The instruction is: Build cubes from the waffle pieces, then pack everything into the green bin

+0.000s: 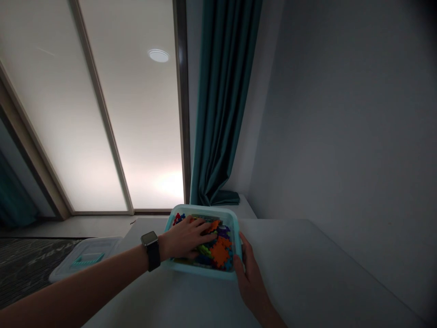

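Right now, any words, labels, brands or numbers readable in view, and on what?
No readable text anywhere.
Smartwatch: screen dark, nothing legible.
Teal-rimmed tub: no markings visible.
Plastic toy pieces: no markings visible; any small print is too small to read.
Clear plastic box with teal handle: no markings visible.

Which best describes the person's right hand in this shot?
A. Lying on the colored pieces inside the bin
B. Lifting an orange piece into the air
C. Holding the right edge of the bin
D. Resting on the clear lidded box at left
C: the right hand curls its fingers over the right edge of the aqua plastic bin.
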Tool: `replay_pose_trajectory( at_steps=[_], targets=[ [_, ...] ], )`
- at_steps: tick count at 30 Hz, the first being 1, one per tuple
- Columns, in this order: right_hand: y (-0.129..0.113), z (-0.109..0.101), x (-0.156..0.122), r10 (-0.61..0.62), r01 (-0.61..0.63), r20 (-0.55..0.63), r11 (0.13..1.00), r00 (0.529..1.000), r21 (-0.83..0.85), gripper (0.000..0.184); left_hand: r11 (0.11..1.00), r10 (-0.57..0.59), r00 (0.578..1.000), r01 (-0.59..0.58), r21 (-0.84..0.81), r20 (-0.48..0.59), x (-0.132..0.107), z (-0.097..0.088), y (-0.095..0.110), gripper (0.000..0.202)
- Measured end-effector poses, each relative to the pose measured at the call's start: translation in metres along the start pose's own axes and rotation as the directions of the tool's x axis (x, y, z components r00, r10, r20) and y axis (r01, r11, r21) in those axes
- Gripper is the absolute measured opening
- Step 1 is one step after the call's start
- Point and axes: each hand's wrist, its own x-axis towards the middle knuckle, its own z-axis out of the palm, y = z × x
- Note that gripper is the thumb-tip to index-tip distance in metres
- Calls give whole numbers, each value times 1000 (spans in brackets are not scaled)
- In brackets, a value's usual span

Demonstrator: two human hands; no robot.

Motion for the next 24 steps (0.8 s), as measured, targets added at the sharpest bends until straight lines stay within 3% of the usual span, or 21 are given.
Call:
replay_pose_trajectory(
  at_steps=[5,11,15,19,24],
  targets=[
    [-3,0,-1,35,-37,39,999,999,35,61,997,-42,993,48,-57,106,-16,5,-12,115],
    [-2,0,0,31,-31,-8,1000,999,4,60,977,-46,996,60,-203,72,-12,3,-13,93],
    [-2,-2,2,10,-11,-33,1000,999,-29,60,944,-106,993,117,-309,52,-11,-9,-17,85],
    [-1,-4,2,40,-40,-17,999,999,-22,61,873,-144,989,110,-476,-37,-8,-22,-22,59],
    [0,-4,3,28,-28,-42,1000,999,2,63,769,-320,936,165,-617,-149,11,-17,-14,42]
  ],
)
